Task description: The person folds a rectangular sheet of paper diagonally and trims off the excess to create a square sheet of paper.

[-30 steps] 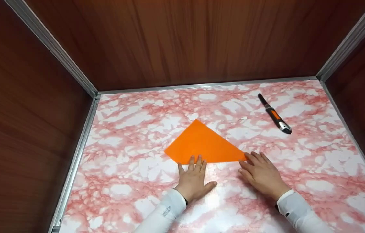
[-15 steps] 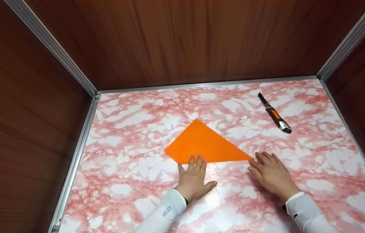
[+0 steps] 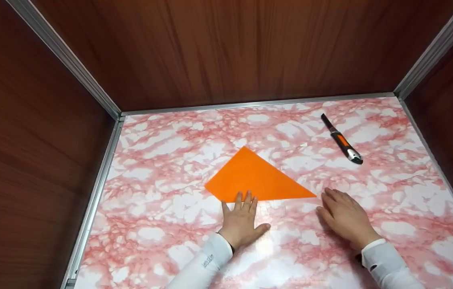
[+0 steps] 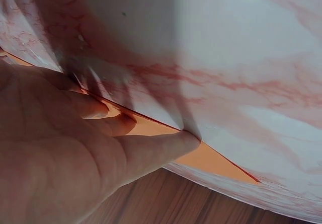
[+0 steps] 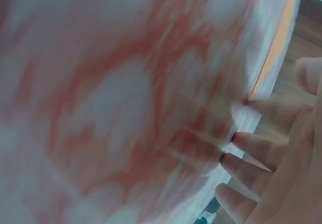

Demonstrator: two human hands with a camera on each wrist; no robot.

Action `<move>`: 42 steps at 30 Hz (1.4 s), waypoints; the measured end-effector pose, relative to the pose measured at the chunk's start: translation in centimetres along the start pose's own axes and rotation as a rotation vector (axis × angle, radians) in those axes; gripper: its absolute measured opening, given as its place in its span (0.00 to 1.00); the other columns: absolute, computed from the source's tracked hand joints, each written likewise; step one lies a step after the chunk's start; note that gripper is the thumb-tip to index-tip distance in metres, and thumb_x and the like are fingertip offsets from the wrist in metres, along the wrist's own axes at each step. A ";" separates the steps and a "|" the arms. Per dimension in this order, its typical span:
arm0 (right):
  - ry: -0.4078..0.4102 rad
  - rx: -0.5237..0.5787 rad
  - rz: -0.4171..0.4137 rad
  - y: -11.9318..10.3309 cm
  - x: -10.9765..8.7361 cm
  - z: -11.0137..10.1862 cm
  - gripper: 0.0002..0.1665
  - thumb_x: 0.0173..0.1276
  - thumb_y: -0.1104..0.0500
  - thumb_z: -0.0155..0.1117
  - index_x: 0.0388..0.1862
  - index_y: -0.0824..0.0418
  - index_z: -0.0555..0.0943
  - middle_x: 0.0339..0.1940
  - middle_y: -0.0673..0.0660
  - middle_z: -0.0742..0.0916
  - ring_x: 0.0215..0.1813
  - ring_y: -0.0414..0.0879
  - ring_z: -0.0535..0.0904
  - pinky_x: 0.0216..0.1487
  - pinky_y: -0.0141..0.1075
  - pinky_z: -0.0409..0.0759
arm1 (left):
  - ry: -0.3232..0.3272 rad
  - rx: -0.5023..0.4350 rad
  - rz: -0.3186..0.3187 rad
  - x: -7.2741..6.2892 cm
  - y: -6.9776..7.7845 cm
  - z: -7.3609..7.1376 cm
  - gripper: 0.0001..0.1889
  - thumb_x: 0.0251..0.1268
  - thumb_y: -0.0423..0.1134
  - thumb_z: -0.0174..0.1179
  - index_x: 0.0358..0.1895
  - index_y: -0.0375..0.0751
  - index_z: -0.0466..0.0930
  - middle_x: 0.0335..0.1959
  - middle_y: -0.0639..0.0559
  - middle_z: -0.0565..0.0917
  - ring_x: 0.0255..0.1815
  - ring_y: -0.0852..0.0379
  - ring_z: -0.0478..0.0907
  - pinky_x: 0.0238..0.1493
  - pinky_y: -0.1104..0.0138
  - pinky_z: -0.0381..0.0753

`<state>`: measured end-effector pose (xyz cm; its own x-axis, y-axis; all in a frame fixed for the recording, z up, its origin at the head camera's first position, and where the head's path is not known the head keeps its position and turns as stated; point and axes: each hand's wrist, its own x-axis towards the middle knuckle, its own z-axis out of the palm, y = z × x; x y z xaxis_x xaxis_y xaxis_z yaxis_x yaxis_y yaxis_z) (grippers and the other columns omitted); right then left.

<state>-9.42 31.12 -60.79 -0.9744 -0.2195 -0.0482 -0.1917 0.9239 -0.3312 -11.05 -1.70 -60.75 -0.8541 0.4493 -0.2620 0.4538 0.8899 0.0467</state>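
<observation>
An orange sheet of folded paper (image 3: 256,176) lies flat on the table, its fold running along the near side and a sharp corner pointing right. My left hand (image 3: 240,224) rests with spread, straight fingers on the near edge of the paper; the left wrist view shows the fingertips lying across the orange strip (image 4: 211,161). Just right of the sharp corner is my right hand (image 3: 345,214), fingers extended over the table and holding nothing. In the right wrist view its fingers (image 5: 251,171) are slightly blurred, with the orange paper (image 5: 276,48) beyond them.
A utility knife (image 3: 343,140) with a black and orange handle lies toward the back right of the pink-and-white marbled table (image 3: 150,160). Dark wood panels (image 3: 226,52) with metal edging stand at the back and both sides.
My right hand has slid rightward along the near edge and off the paper's right corner, which now shows fully. The left hand has stayed in place on the paper.
</observation>
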 end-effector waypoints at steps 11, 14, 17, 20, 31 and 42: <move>0.133 -0.030 -0.140 -1.9 0.8 0.4 0.33 0.73 0.54 0.55 0.73 0.65 0.66 0.72 0.64 0.68 0.73 0.61 0.58 0.72 0.50 0.50 | 0.028 -0.020 0.004 0.1 0.0 0.2 0.51 0.61 0.79 0.30 0.79 0.46 0.46 0.79 0.46 0.45 0.77 0.42 0.39 0.61 0.28 0.47; 0.114 -0.047 -0.216 -3.6 1.5 1.2 0.33 0.73 0.52 0.56 0.72 0.64 0.66 0.73 0.62 0.68 0.74 0.60 0.57 0.72 0.51 0.50 | 0.026 -0.008 0.003 0.1 0.1 0.3 0.51 0.61 0.79 0.31 0.79 0.46 0.46 0.79 0.46 0.44 0.77 0.42 0.39 0.61 0.28 0.47; 0.079 -0.045 -0.262 -5.0 2.2 2.0 0.34 0.73 0.48 0.55 0.72 0.63 0.67 0.73 0.61 0.68 0.75 0.60 0.56 0.72 0.52 0.51 | 0.018 0.006 -0.003 0.2 0.2 0.3 0.51 0.61 0.79 0.31 0.79 0.47 0.46 0.79 0.47 0.44 0.78 0.43 0.39 0.61 0.29 0.48; 0.036 -0.051 -0.251 -5.8 2.5 2.6 0.36 0.74 0.42 0.52 0.72 0.62 0.68 0.73 0.62 0.68 0.75 0.59 0.57 0.71 0.53 0.54 | 0.007 0.007 -0.005 0.2 0.3 0.4 0.51 0.61 0.79 0.30 0.79 0.47 0.44 0.79 0.47 0.42 0.78 0.43 0.38 0.61 0.29 0.48; 0.001 -0.025 -0.211 -6.3 2.7 2.6 0.37 0.74 0.39 0.51 0.70 0.63 0.71 0.72 0.63 0.69 0.73 0.60 0.60 0.70 0.55 0.57 | -0.012 -0.038 -0.015 -0.2 -0.7 -0.2 0.51 0.65 0.76 0.30 0.77 0.35 0.47 0.78 0.40 0.45 0.78 0.47 0.38 0.69 0.39 0.45; -0.002 -0.030 -0.220 -6.5 2.7 2.6 0.38 0.74 0.38 0.50 0.70 0.64 0.70 0.72 0.64 0.68 0.73 0.60 0.59 0.69 0.55 0.58 | 0.012 -0.132 -0.001 0.4 0.1 -1.0 0.54 0.66 0.75 0.34 0.74 0.24 0.49 0.76 0.32 0.45 0.77 0.42 0.39 0.73 0.59 0.47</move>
<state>-10.46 23.74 -61.24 -0.9085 -0.4175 0.0204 -0.4032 0.8625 -0.3059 -11.60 -1.41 -59.91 -0.8580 0.4483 -0.2508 0.4158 0.8928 0.1734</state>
